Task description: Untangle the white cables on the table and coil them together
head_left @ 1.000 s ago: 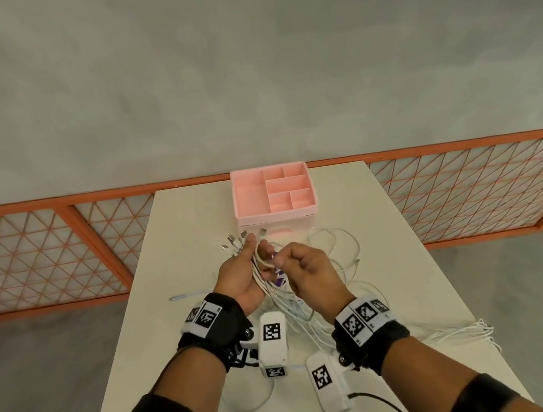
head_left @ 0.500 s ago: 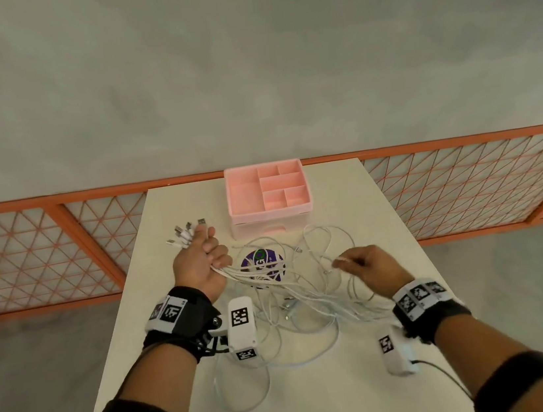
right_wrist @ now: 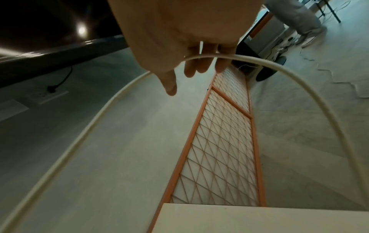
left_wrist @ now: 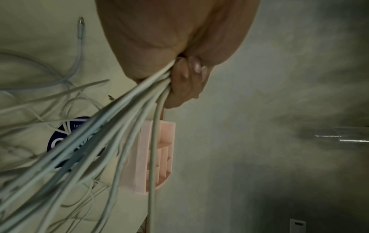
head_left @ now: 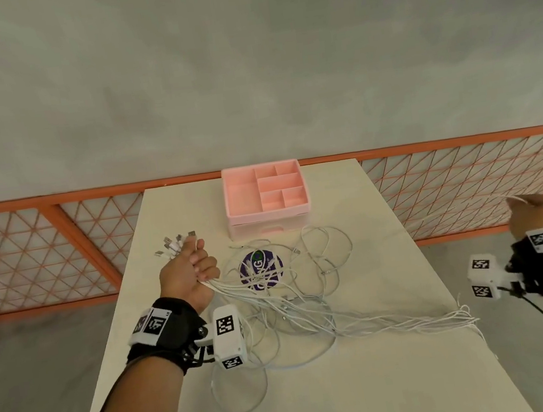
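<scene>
Several white cables lie tangled in the middle of the beige table. My left hand grips a bundle of them above the table's left side, with the plug ends sticking out above the fist. The left wrist view shows the curled fingers closed round the cable bundle, which fans out down to the table. My right hand is out past the table's right edge and holds a single white cable, which arcs across its fingers.
A pink compartment organizer stands at the far middle of the table. A round purple sticker lies under the tangle. Loose cable ends trail to the right edge. An orange lattice fence runs behind the table.
My hands were together over the tangle. The right hand has swung far right, past the table edge, drawing one cable out. The left hand shifted left, still gripping the bundle.
</scene>
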The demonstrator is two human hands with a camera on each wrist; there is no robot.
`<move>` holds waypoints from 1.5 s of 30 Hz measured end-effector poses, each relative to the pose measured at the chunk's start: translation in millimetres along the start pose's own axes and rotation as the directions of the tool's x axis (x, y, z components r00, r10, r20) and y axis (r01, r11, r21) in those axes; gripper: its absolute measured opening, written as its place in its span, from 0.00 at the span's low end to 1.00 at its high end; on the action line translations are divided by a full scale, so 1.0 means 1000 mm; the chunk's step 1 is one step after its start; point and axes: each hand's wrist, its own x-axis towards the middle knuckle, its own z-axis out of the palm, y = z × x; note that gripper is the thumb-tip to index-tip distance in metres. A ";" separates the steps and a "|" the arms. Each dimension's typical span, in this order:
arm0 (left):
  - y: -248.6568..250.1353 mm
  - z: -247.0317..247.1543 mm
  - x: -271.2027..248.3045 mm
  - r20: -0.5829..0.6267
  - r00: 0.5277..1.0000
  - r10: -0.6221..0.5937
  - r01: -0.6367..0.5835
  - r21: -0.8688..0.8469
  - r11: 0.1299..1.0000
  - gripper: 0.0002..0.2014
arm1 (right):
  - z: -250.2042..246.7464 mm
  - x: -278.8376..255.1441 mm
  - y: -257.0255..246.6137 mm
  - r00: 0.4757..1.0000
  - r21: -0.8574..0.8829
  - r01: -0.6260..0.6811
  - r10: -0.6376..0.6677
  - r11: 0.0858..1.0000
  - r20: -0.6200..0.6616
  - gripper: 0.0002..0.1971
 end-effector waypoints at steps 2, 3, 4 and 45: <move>-0.005 0.006 -0.004 0.036 0.999 -0.008 0.006 0.043 0.999 0.14 | 0.019 0.048 0.050 0.999 -0.174 0.001 0.007 0.985 0.050 0.24; -0.007 0.009 -0.006 0.050 0.999 -0.009 0.005 0.068 0.998 0.14 | 0.026 0.053 0.064 0.998 -0.299 -0.003 0.023 0.954 0.065 0.28; -0.010 0.012 -0.008 0.058 0.998 -0.010 0.004 0.089 0.996 0.14 | 0.035 0.056 0.078 0.993 -0.407 -0.015 0.063 0.913 0.105 0.28; -0.076 0.040 -0.043 0.245 0.966 -0.078 -0.046 0.462 0.885 0.08 | 0.079 -0.081 0.052 0.891 -0.233 -0.041 0.141 0.972 0.431 0.27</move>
